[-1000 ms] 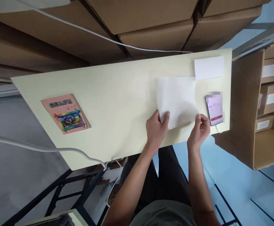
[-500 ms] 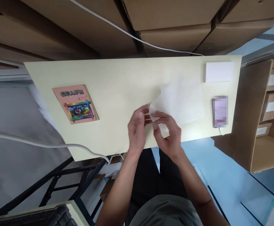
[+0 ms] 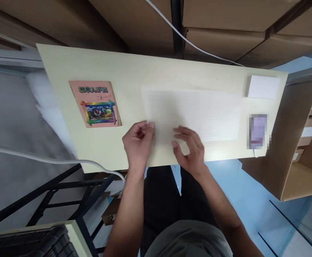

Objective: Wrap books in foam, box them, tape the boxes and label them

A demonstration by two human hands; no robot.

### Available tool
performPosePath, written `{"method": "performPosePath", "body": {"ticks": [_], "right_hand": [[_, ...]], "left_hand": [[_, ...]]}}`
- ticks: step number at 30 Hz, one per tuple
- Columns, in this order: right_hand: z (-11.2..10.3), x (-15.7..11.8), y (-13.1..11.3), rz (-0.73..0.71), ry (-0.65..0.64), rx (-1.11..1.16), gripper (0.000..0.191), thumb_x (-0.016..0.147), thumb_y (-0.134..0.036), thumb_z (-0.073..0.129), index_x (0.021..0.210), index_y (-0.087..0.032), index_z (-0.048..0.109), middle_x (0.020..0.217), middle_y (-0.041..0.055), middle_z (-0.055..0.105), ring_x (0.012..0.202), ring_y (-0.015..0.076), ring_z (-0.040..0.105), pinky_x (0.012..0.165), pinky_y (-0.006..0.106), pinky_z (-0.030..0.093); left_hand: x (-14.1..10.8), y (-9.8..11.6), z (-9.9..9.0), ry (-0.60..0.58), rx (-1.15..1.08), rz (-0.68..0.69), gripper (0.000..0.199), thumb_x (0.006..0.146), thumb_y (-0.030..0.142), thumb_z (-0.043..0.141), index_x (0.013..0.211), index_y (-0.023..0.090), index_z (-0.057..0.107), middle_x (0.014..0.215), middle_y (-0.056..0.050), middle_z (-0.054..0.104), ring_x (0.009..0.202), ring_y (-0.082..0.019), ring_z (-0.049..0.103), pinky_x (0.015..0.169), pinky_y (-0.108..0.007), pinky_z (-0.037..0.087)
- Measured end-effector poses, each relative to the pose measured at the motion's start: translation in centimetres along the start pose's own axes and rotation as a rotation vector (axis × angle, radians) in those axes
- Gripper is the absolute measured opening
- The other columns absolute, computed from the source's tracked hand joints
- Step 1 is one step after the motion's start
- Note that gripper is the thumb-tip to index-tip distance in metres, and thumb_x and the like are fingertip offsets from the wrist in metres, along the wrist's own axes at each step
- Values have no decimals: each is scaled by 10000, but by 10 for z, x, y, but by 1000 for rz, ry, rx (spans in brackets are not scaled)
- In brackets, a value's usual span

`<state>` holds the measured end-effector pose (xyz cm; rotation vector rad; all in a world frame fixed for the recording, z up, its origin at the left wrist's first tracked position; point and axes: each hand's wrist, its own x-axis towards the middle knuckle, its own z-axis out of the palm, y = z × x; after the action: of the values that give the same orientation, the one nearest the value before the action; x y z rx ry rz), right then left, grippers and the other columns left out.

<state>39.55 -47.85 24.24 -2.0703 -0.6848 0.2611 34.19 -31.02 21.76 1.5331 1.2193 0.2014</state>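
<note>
A wide white sheet of paper with faint rows of lines is spread over the middle of the pale table. At its left edge, my left hand pinches the paper between thumb and fingers. My right hand is over the sheet's lower edge, thumb and fingers apart and slightly blurred, with nothing held. Whether its fingertips touch the paper I cannot tell. To the left of my left hand lies a pink book with a colourful picture on its cover.
At the table's right end are a white box and a pixelated phone-like object with a cable. Cardboard boxes stand behind the table; an open carton is at the right. A white cable crosses the left side.
The paper's left part, curled up between both hands before, now lies spread out to the left. My left hand has moved left with its edge; my right hand has let go. The view has shifted slightly.
</note>
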Motion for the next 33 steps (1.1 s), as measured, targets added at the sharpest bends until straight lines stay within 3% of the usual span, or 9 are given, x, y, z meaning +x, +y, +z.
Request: {"method": "performPosePath", "body": {"ticks": [5,8,11,16,20,23,27,30,33], "right_hand": [[14,9,26,90,-70,-388,672,1161,-461,541,1770,-220,392,1830,181,437,1765,352,317,1352,646,440],[32,13,31,110,-123,-508,760,1180,-504,472,1840,-213,234,1885,184,325,1792,358,233,1376,670,385],[52,16,29,113,-153,-569,770,1190,-524,426,1851,-199,203,1896,189,292,1794,356,224,1392,666,352],[68,18,34,104,-185,-639,781,1181,-590,417,1839,-196,266,1905,190,268,1792,370,222,1403,676,311],[66,18,34,91,-155,-655,780,1177,-576,429,1841,-206,254,1904,194,264,1786,394,221,1383,706,321],[73,25,16,101,-70,-592,760,1176,-535,448,1844,-248,228,1893,184,284,1773,411,239,1337,737,375],[115,42,-26,59,-11,-422,538,1170,-423,536,1689,-278,530,1637,182,608,1554,365,551,1216,611,544],[159,55,-51,73,-41,-345,352,1168,-342,573,1476,-239,708,1275,148,763,1204,287,698,1045,463,619],[190,62,-61,145,-37,-385,327,1170,-304,576,1445,-208,726,1211,145,756,1093,261,682,976,419,607]], "left_hand": [[10,-11,-16,56,103,71,258,901,429,781,983,187,814,749,9,672,666,-130,559,648,-256,475],[17,-16,-24,77,173,102,259,914,444,774,976,196,811,790,2,725,657,-132,572,669,-272,478],[23,-20,-34,73,253,92,234,928,439,769,958,210,803,795,0,753,651,-144,597,683,-289,481],[28,-18,-54,-20,312,82,156,898,386,790,899,231,806,794,-6,782,660,-161,653,698,-300,521],[39,-16,-86,-149,134,-16,193,896,412,773,919,223,805,766,-11,764,587,-150,636,554,-270,500],[55,-16,-116,5,35,-33,210,919,414,759,973,213,785,699,6,697,556,-149,612,488,-255,467],[73,-16,-141,263,195,128,194,941,312,789,1106,217,758,1022,-49,791,753,-155,698,703,-292,601],[81,-16,-144,236,307,150,274,942,259,790,1210,222,745,1244,-83,799,906,-169,739,833,-310,621],[88,-19,-142,183,272,84,266,948,292,776,1204,220,772,1138,-58,820,820,-155,710,761,-287,589]]}}
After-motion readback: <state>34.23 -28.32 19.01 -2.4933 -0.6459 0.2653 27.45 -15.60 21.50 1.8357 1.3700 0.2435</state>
